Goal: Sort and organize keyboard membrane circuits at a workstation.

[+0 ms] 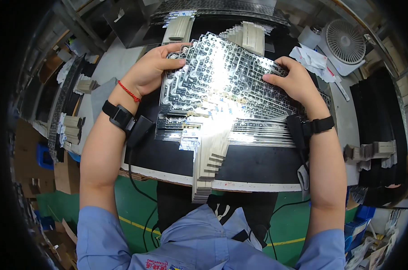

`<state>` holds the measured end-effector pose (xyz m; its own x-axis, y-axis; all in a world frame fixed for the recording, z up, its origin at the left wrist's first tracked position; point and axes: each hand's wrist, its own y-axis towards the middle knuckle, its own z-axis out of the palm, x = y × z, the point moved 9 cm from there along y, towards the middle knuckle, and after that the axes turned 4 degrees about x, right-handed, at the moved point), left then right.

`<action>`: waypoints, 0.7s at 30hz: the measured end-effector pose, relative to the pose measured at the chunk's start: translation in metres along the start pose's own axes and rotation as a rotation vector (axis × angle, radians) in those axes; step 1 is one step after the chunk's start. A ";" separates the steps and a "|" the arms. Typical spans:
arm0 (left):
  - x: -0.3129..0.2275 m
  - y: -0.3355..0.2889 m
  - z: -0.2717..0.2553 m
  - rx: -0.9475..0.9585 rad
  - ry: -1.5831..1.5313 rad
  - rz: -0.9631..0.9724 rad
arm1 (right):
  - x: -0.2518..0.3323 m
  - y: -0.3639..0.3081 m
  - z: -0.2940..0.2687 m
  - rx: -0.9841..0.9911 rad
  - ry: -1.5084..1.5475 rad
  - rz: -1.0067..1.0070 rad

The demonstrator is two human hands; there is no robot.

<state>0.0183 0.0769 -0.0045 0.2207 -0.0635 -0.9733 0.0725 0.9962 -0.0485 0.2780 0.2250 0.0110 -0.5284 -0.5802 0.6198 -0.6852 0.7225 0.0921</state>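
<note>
A thick stack of clear keyboard membrane sheets [247,76] with dark printed circuit patterns is fanned out in front of me. My left hand [151,67] grips its upper left edge, thumb on top and fingers partly hidden behind. At the right edge, my right hand [297,82] holds the sheets with its thumb pressed on the face; its other fingers are largely out of sight. Pale flat ribbon tails [210,155] hang from the sheets in a stepped bundle past the table's near edge. Bright glare washes out the middle of the stack.
Under the stack lies a black mat [253,164] on the worktable. More stacks with pale tails [179,29] rest at the back. A white fan [345,42] and a crumpled white sheet [310,60] are at the far right. Cables run down from black wrist straps [322,124].
</note>
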 end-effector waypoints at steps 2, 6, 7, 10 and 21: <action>0.002 0.000 -0.001 -0.022 0.050 -0.023 | -0.003 0.001 -0.001 0.014 0.034 0.010; -0.009 -0.003 0.004 0.040 -0.024 0.074 | -0.005 0.001 -0.002 0.020 0.046 0.047; -0.009 -0.003 0.004 0.040 -0.025 0.075 | -0.005 0.001 -0.004 0.012 0.029 0.057; -0.008 -0.004 0.006 0.021 -0.001 0.078 | -0.009 -0.001 -0.002 0.051 0.050 0.127; 0.000 0.000 -0.001 -0.020 -0.061 0.036 | 0.019 -0.001 0.015 0.024 -0.002 -0.093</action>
<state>0.0172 0.0774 -0.0052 0.2816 -0.0304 -0.9590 0.0441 0.9989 -0.0187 0.2612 0.2074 0.0107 -0.4628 -0.6455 0.6076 -0.7433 0.6560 0.1308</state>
